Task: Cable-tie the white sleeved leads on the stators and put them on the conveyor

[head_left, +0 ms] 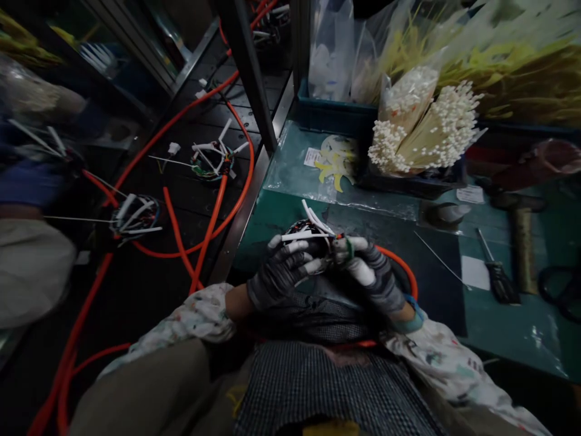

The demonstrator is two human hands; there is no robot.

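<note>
In front of my lap, both hands work on a wire bundle [299,227] with white sleeves standing out of it. My left hand [281,272], in a grey glove with white fingertips, curls its fingers round the bundle's near left side. At the bundle's neck, the fingers of my right hand [370,266] close on the wires; something green shows by the fingertips. An orange cable [403,266] curves out behind the right hand. Under the hands lies a dark mat [431,266] on the green bench. The gloves hide part of the wires.
To the right lie a thin rod [442,260], a screwdriver [497,275] and a hammer [524,248]. White-tipped sticks [426,130] stand behind. A metal post [249,72] rises at the bench's left edge. Further left are cable ends [213,160] and a co-worker's blue glove [29,184].
</note>
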